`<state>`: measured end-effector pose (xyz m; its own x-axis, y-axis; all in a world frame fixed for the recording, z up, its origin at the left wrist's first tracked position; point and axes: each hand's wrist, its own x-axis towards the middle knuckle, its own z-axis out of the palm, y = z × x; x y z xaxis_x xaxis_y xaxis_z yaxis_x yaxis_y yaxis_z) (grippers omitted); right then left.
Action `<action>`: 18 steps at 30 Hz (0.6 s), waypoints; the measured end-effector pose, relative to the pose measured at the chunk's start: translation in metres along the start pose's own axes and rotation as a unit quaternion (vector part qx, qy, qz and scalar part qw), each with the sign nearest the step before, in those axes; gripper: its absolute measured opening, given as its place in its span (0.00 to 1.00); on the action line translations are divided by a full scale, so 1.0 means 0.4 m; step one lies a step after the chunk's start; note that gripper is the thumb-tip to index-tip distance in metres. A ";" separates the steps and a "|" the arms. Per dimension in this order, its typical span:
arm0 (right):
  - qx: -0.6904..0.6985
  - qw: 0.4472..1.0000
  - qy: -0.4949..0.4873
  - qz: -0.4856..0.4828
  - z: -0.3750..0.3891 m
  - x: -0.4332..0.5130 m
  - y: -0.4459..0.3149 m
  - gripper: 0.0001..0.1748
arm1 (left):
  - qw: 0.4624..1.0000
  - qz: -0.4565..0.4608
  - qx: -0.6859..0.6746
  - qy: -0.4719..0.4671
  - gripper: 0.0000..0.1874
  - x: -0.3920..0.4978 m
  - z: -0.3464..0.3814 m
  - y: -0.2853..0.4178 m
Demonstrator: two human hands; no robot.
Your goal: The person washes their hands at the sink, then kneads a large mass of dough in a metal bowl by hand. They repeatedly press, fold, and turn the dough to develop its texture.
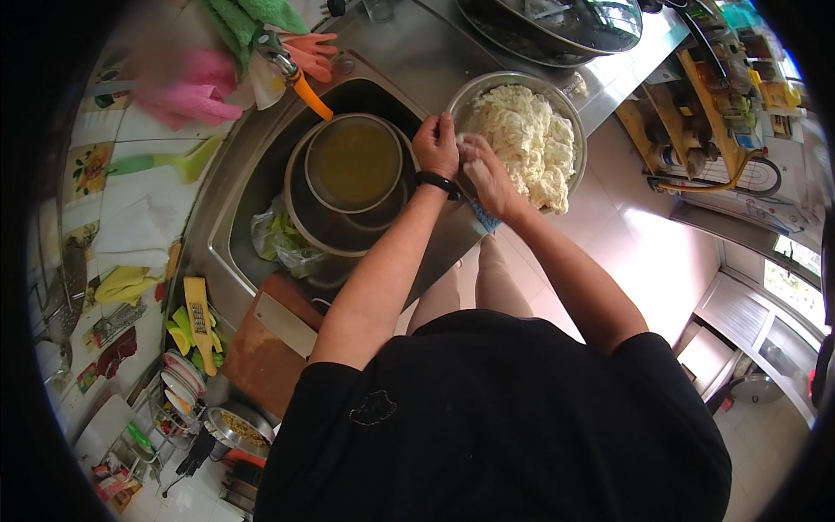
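A round metal bowl (582, 140) stands by the counter's front edge, filled with pale, shaggy dough (525, 140) heaped towards its right side. At the bowl's left rim is my left hand (436, 147), fingers curled and thumb upright, a black band around the wrist. Whether it grips the rim is hidden. My right hand (488, 176) bends over the near left part of the bowl, close to the left one. Its fingers are blurred by motion and look whitish, so what they hold does not show.
Left of my hands, the sink (228, 245) holds a large metal pot, a smaller pan (354, 163) of murky liquid and bagged greens (287, 241). An orange-tipped faucet (312, 96) hangs over it. A cleaver (285, 324) lies on a cutting board (261, 365). A lidded wok (554, 32) stands beyond.
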<state>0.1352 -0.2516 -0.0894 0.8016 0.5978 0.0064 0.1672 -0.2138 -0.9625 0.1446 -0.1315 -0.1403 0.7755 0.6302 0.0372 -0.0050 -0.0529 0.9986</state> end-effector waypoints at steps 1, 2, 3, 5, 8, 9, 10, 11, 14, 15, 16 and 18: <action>-0.007 0.996 0.048 -0.075 -0.001 0.032 0.005 0.22 | 1.000 0.001 -0.004 -0.004 0.18 -0.001 -0.002 0.003; -0.025 0.996 0.068 -0.060 -0.007 0.054 0.006 0.22 | 1.000 0.002 -0.006 -0.008 0.18 -0.001 -0.006 0.005; -0.042 0.993 0.095 -0.049 -0.003 0.066 0.002 0.21 | 1.000 -0.003 0.000 -0.010 0.18 0.000 -0.009 0.008; -0.060 0.985 0.158 -0.023 -0.003 0.073 -0.011 0.19 | 1.000 -0.014 0.005 -0.014 0.17 0.000 -0.010 0.011; -0.141 0.988 -0.015 0.061 -0.007 0.030 -0.040 0.19 | 0.999 -0.031 0.009 -0.016 0.16 0.000 -0.006 0.010; -0.144 0.986 -0.031 0.083 -0.012 0.017 -0.048 0.18 | 1.000 -0.027 0.004 -0.011 0.16 -0.002 -0.002 0.010; -0.130 0.989 -0.029 0.058 -0.018 0.008 -0.052 0.18 | 1.000 -0.026 0.003 -0.005 0.16 -0.003 -0.001 0.009; -0.124 0.990 -0.037 0.054 -0.024 0.015 -0.051 0.17 | 1.000 -0.024 0.006 0.000 0.16 -0.002 0.001 0.008; -0.120 0.992 0.002 0.046 -0.039 0.055 -0.031 0.16 | 1.000 -0.021 0.008 -0.001 0.16 -0.001 0.001 0.005; -0.124 0.990 0.026 0.053 -0.038 0.076 -0.020 0.16 | 1.000 -0.014 0.018 -0.002 0.16 -0.001 -0.002 0.004; -0.117 0.990 0.071 0.024 -0.036 0.086 -0.011 0.16 | 0.999 -0.011 0.033 -0.008 0.16 0.001 -0.004 0.004; -0.113 0.992 0.025 0.049 -0.031 0.075 0.006 0.17 | 0.999 -0.009 0.038 -0.008 0.16 -0.002 -0.003 0.001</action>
<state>0.1666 -0.2436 -0.0883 0.8466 0.5282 -0.0655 0.2065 -0.4395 -0.8742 0.1431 -0.1310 -0.1398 0.7847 0.6196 0.0180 0.0571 -0.1012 0.9932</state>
